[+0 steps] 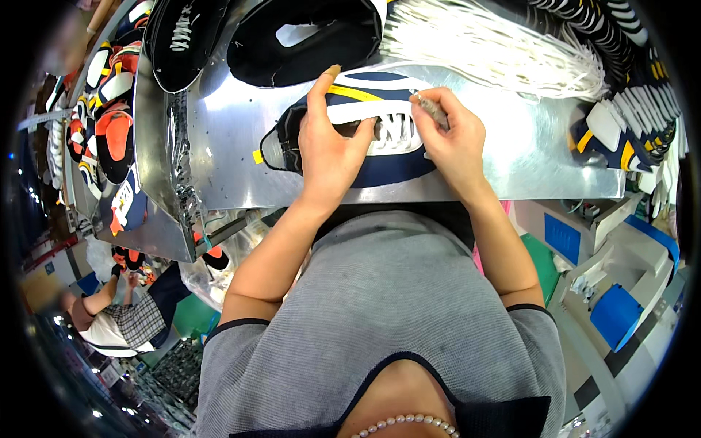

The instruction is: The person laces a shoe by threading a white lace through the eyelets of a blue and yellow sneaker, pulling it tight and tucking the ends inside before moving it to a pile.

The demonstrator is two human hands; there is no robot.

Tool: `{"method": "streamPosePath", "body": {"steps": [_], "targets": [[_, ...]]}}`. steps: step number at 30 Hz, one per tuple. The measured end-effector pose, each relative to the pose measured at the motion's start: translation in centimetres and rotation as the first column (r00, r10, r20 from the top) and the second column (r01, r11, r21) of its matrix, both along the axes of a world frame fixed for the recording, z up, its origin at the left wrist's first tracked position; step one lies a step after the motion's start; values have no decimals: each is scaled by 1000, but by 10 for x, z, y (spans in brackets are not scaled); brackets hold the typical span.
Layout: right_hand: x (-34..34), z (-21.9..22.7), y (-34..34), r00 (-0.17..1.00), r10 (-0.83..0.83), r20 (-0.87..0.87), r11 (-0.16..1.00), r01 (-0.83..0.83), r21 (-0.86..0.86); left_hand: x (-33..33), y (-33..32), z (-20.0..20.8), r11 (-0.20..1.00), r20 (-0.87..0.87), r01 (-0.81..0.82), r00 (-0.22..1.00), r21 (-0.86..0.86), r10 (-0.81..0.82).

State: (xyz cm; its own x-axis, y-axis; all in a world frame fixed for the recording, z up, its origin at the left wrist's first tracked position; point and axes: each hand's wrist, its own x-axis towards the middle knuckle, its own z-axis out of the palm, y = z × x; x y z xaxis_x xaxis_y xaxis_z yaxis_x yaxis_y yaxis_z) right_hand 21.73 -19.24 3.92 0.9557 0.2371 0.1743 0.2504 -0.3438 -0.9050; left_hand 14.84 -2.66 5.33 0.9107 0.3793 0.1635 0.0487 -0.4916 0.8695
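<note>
Left hand [328, 150] presses a navy shoe upper [380, 135] on the steel bench [511, 157] (scuffed); right hand [456, 139] pinches a pen [431, 109].

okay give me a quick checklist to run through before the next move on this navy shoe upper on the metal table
1. Left hand on the navy shoe upper, pressing it down: ok.
2. Upper lying fully on the metal table, not over the edge: ok.
3. Right hand gripping the thin tool: ok.
4. Tool tip touching the upper: cannot tell, the fingers hide it.
5. Bundle of white laces apart from both hands: ok.
6. Stack of cut pieces at the table's right end, within view: ok.
</note>
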Motion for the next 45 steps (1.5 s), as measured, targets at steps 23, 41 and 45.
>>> {"method": "streamPosePath", "body": {"steps": [23,41,45], "targets": [[-42,18,-12,854,481,198,877,-469,-107,20,14,20,842,-247,134,921,-522,-300],[-50,14,-1,857,259,-445,897,-42,441,-35,15,40,929,-221,313,938,198,-269],[-35,4,12,908,237,-346,904,-75,421,-29,16,48,905,-309,398,888,150,-340]]}}
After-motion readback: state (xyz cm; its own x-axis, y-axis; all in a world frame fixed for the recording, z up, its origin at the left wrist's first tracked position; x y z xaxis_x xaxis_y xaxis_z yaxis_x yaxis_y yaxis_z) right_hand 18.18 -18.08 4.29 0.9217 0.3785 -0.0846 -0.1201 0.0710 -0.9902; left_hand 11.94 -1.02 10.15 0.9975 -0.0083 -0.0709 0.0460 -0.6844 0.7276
